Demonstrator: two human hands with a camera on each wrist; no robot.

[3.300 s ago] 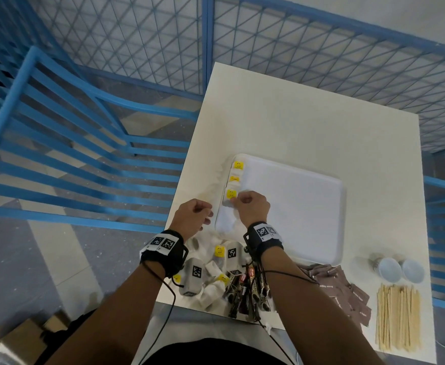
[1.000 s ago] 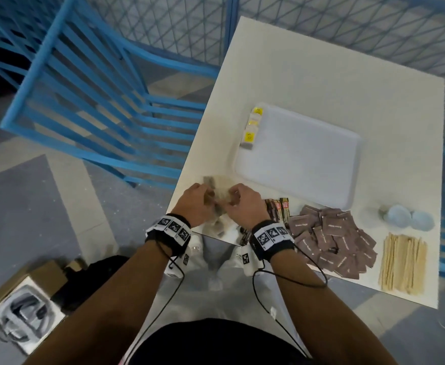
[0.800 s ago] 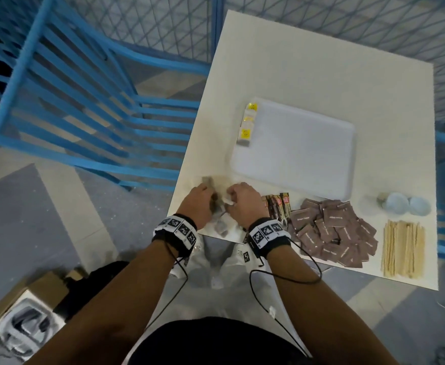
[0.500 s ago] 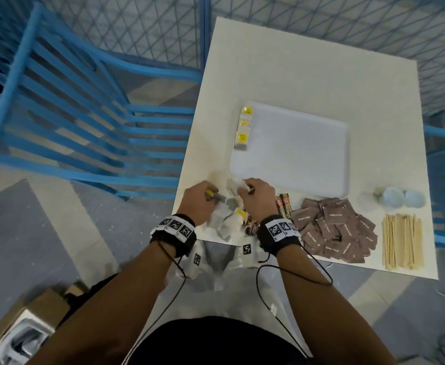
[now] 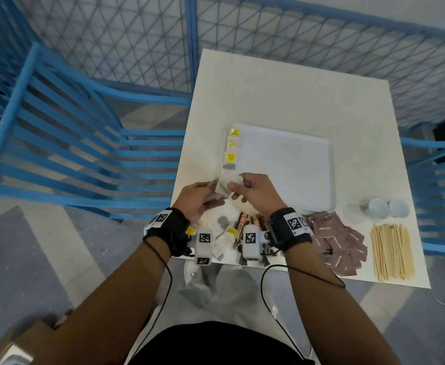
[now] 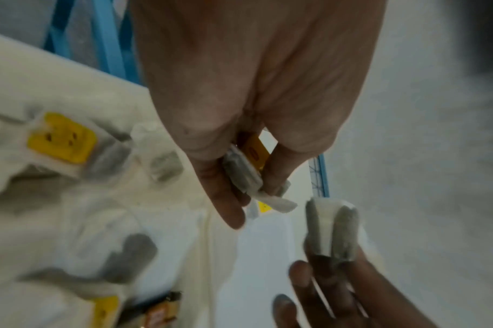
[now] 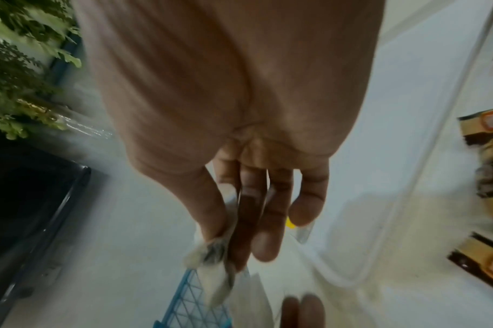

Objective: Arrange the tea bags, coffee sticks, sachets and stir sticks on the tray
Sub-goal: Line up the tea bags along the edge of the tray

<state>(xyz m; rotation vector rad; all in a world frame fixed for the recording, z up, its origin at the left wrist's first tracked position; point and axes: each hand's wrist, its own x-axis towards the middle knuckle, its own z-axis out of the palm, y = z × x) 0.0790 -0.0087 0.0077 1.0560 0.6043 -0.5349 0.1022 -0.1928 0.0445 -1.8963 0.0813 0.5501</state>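
A white tray lies mid-table with three yellow-tagged tea bags in a row along its left edge. Both hands hover just off the tray's front-left corner. My left hand grips a small bunch of tea bags, one with a yellow tag, between thumb and fingers. My right hand pinches a single tea bag between thumb and forefinger, close beside the left hand. In the left wrist view that tea bag stands upright above the right hand's fingertips.
Loose tea bags and coffee sticks lie at the table's front edge under my wrists. Brown sachets, wooden stir sticks and two small white cups sit at the front right. A blue chair stands to the left.
Both hands have lifted from the pile at the table's front edge towards the tray's front-left corner, carrying tea bags. The right hand now holds one bag apart from the left's bunch.
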